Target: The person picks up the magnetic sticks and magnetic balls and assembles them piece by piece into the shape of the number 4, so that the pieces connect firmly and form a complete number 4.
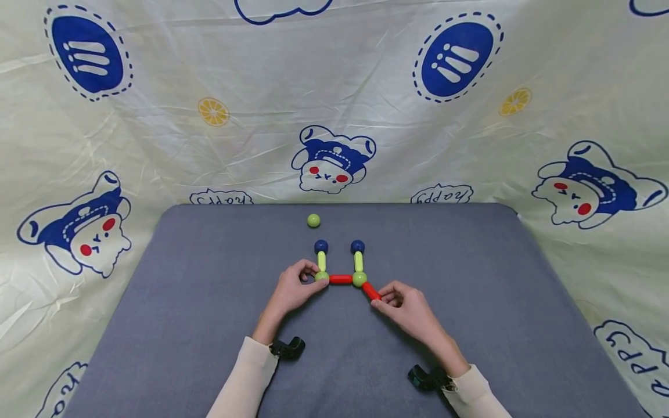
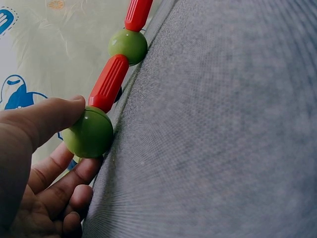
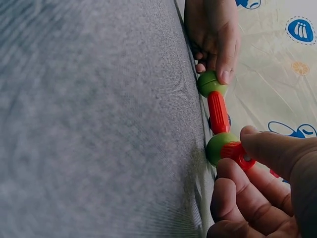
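A small frame of rods and balls lies on the grey table. Its left green ball (image 2: 90,133) is pinched between the thumb and fingers of my left hand (image 1: 296,287). A red rod (image 1: 341,279) joins that ball to the right green ball (image 1: 359,279). From each green ball a yellow-green rod (image 1: 321,262) runs away from me to a dark blue ball (image 1: 358,247). My right hand (image 1: 410,307) pinches the outer end of a second red rod (image 1: 370,290), whose other end meets the right green ball and slants toward me.
A loose green ball (image 1: 313,220) sits near the far edge of the grey table (image 1: 209,348). Behind the table hangs a pale printed sheet (image 1: 251,157), which also runs along both sides. Each wrist wears a black band (image 1: 288,348).
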